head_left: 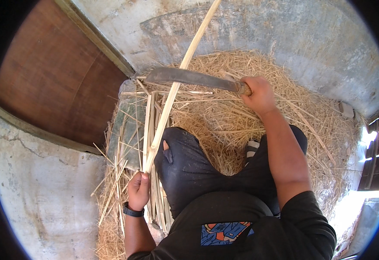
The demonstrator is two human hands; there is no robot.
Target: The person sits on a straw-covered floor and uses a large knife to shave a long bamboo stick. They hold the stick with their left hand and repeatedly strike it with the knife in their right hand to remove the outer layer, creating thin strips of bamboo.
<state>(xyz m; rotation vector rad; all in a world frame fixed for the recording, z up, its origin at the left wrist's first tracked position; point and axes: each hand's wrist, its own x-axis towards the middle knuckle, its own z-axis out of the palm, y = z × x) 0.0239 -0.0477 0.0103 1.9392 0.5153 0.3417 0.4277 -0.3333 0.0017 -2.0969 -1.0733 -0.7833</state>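
Observation:
My left hand (139, 189), with a dark band at the wrist, is closed round the lower end of a long pale bamboo strip (168, 104). The strip slants up and to the right past the top of the picture. My right hand (259, 94) grips the handle of a machete (189, 79), whose broad dark blade points left. The blade lies across the strip well above my left hand, and the strip shows in front of it or against it; I cannot tell whether the blade is cutting in. More split strips (153, 125) lie beside my left knee.
Straw and shavings (228, 121) cover the floor round my bent legs. A greenish flat slab (129, 123) lies at left under loose slivers. A brown wooden door (59, 73) is at upper left, and a stained wall (302, 47) curves behind.

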